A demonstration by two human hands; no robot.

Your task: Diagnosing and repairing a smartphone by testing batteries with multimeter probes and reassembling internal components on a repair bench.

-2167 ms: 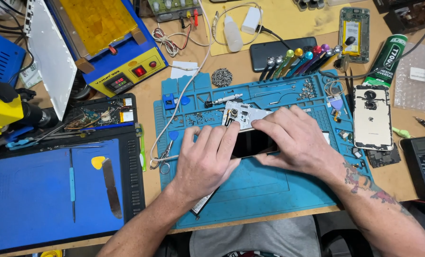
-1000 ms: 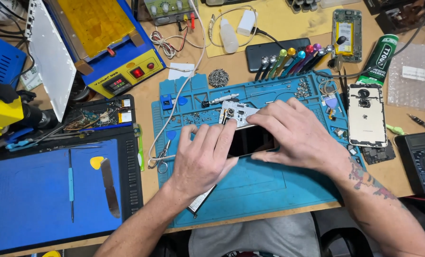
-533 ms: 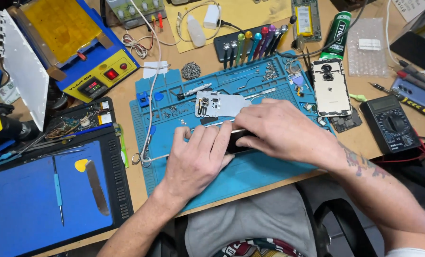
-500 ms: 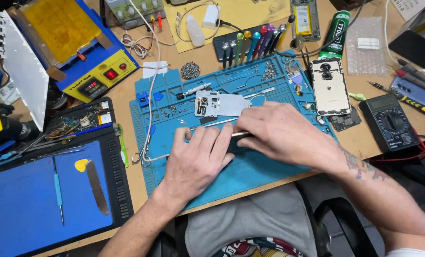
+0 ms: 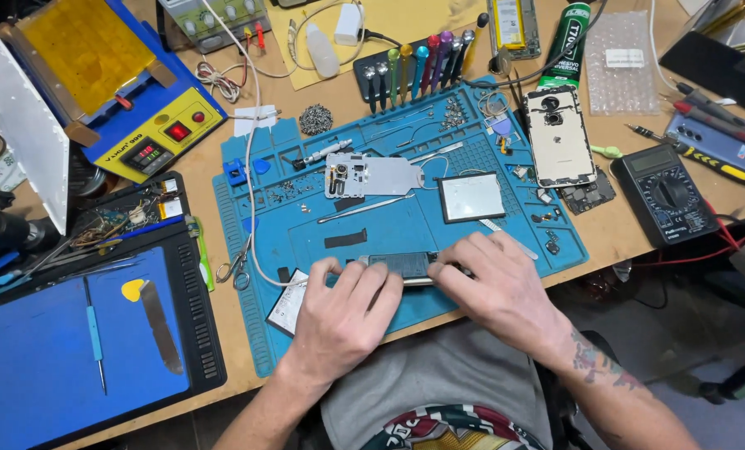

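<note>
at the near edge of the blue work mat, the left hand and right hand each close fingers on one end of a dark phone, its long axis running left-right, a metal plate lying farther back.

Blue silicone repair mat under a dark grey phone. Above the mat, screwdrivers with green, yellow, blue and purple handles. Left of the mat, blue and yellow heating station with a red button. Right of the mat, black multimeter. Dark tattoo with red on the right hand wrist.
</note>
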